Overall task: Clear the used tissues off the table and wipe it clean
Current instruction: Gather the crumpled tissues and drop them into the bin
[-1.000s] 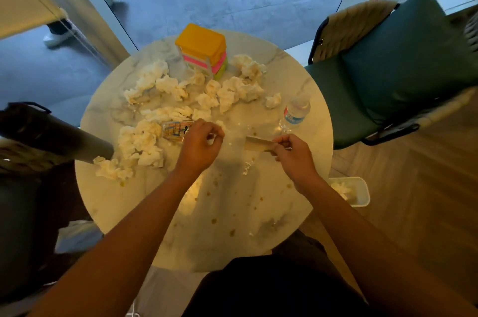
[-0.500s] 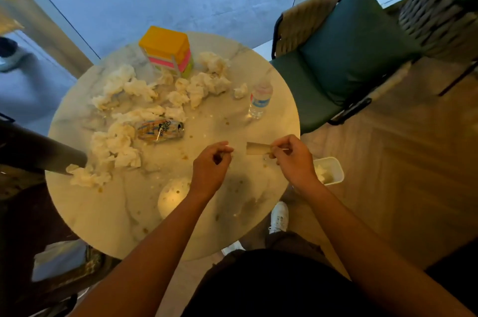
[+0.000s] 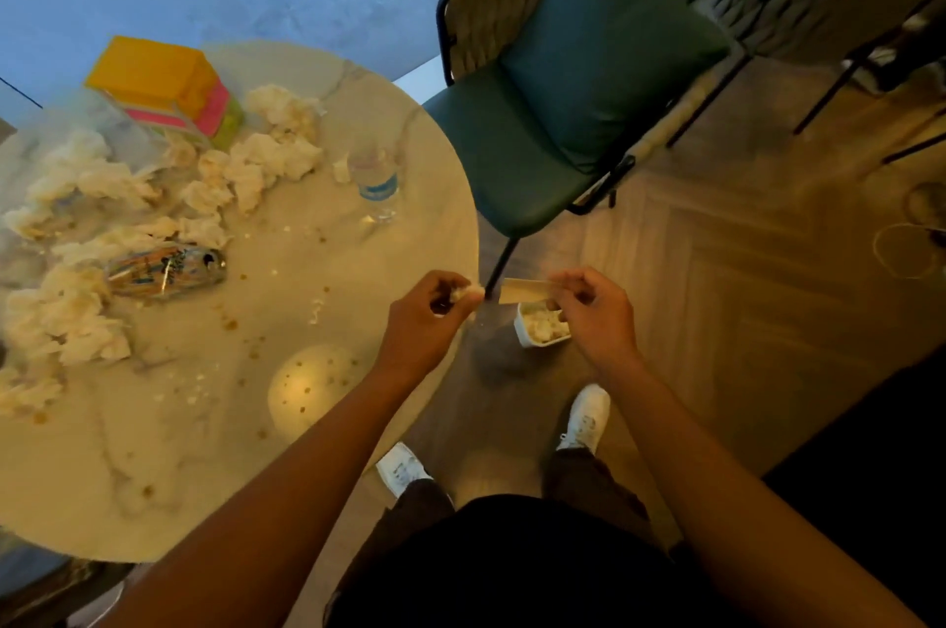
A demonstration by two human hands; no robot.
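Note:
Several crumpled white tissues [image 3: 266, 161] lie heaped across the far and left parts of the round marble table [image 3: 169, 463], which is speckled with brown crumbs and stains. My left hand [image 3: 427, 320] hovers at the table's right edge, pinching a small wad of tissue [image 3: 468, 292]. Right of it, my right hand [image 3: 594, 315] holds a flat beige card [image 3: 522, 290] above a small white bin [image 3: 540, 328] on the floor, which has tissues inside.
A colourful can [image 3: 169, 269] lies on its side among the tissues. A clear water bottle [image 3: 376, 182] stands near the table's right edge, and a yellow-and-pink box [image 3: 164, 89] sits at the back. A green cushioned chair [image 3: 573, 89] is right of the table.
Both hands have moved right, from over the table's middle to its right edge and the bin. My view has swung right with them. My left hand still pinches tissue, my right the card.

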